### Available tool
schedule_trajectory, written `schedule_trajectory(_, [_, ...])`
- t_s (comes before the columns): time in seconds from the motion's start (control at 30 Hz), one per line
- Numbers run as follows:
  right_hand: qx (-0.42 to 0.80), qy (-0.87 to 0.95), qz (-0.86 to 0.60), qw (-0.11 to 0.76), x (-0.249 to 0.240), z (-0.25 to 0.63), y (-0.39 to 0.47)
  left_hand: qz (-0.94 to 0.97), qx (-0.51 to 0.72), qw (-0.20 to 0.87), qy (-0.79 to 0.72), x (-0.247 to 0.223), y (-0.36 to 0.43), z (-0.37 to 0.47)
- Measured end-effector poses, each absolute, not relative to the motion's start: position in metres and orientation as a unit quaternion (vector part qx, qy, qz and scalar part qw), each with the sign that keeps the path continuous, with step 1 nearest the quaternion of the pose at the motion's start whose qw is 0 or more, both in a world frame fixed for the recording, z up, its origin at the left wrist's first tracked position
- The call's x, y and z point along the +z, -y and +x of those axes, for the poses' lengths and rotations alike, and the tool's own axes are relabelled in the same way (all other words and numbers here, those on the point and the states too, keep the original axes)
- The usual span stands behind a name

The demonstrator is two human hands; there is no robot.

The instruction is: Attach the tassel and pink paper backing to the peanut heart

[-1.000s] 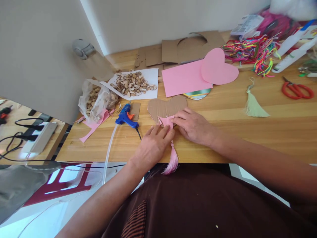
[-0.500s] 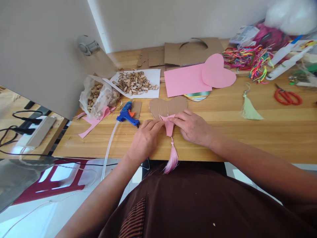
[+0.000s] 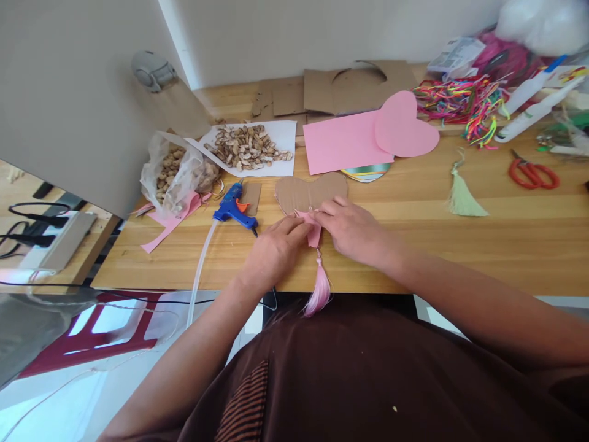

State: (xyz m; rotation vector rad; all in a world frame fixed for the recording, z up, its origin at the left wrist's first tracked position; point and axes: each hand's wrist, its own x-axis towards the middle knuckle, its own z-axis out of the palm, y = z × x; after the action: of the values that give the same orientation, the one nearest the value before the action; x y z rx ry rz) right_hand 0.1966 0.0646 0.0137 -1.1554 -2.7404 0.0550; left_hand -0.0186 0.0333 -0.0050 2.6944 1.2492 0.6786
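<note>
A brown cardboard heart (image 3: 309, 190) lies at the table's front, its lower part covered by my hands. Over its lower end sits a small pink paper piece (image 3: 315, 237), and a pink tassel (image 3: 319, 293) hangs from below it past the table edge. My left hand (image 3: 277, 247) has its fingers bent together on the left side of the paper. From the other side, the fingertips of my right hand (image 3: 356, 231) press on its top edge. A blue glue gun (image 3: 234, 209) with a clear glue stick lies left of my left hand.
At the back are peanut shells (image 3: 251, 147) on white paper, a bag of peanuts (image 3: 169, 172), a pink paper sheet (image 3: 340, 141) and a pink paper heart (image 3: 405, 126). To the right lie a pale green tassel (image 3: 464, 196), red-handled scissors (image 3: 532, 173) and colourful cords (image 3: 460, 101).
My left fingers have slid slightly right over the pink paper and cover more of it. My right fingers have shifted a little left. The whole view has tilted slightly.
</note>
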Motion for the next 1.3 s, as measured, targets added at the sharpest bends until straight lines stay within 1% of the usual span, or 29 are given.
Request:
schedule_trajectory(0.17, [0.026, 0.916, -0.389, 0.091, 0.011, 0.199, -0.066, 0.881, 0.22, 0.065, -0.414, 0.0, -0.033, -0.014])
schedule_trajectory(0.27, [0.044, 0.918, -0.382, 0.098, 0.009, 0.202, -0.072, 0.867, 0.254, 0.079, -0.421, 0.0, -0.037, -0.01])
schedule_trajectory(0.37, [0.059, 0.921, -0.372, 0.099, 0.009, 0.205, -0.079, 0.819, 0.296, 0.133, -0.473, 0.003, -0.044, -0.005])
schedule_trajectory(0.47, [0.056, 0.922, -0.373, 0.092, 0.011, 0.206, -0.083, 0.763, 0.321, 0.212, -0.52, 0.009, -0.05, -0.001])
schedule_trajectory(0.63, [0.064, 0.919, -0.381, 0.082, 0.015, 0.204, -0.081, 0.685, 0.369, 0.345, -0.526, 0.008, -0.055, 0.002])
schedule_trajectory(0.73, [0.069, 0.919, -0.376, 0.092, 0.016, 0.204, -0.081, 0.674, 0.378, 0.372, -0.514, 0.004, -0.057, 0.002])
schedule_trajectory(0.8, [0.071, 0.92, -0.374, 0.092, 0.016, 0.204, -0.082, 0.697, 0.363, 0.332, -0.521, 0.003, -0.058, 0.001])
schedule_trajectory(0.9, [0.073, 0.92, -0.375, 0.09, 0.014, 0.206, -0.083, 0.756, 0.333, 0.234, -0.514, 0.004, -0.055, 0.0])
schedule_trajectory(1.13, [0.095, 0.915, -0.376, 0.116, 0.011, 0.207, -0.079, 0.891, 0.238, 0.007, -0.386, 0.001, -0.039, -0.001])
schedule_trajectory(1.2, [0.09, 0.916, -0.374, 0.119, 0.011, 0.206, -0.077, 0.903, 0.224, -0.021, -0.367, -0.001, -0.038, 0.0])
schedule_trajectory(1.3, [0.073, 0.92, -0.369, 0.114, 0.009, 0.206, -0.075, 0.905, 0.227, -0.024, -0.36, -0.003, -0.039, 0.0])
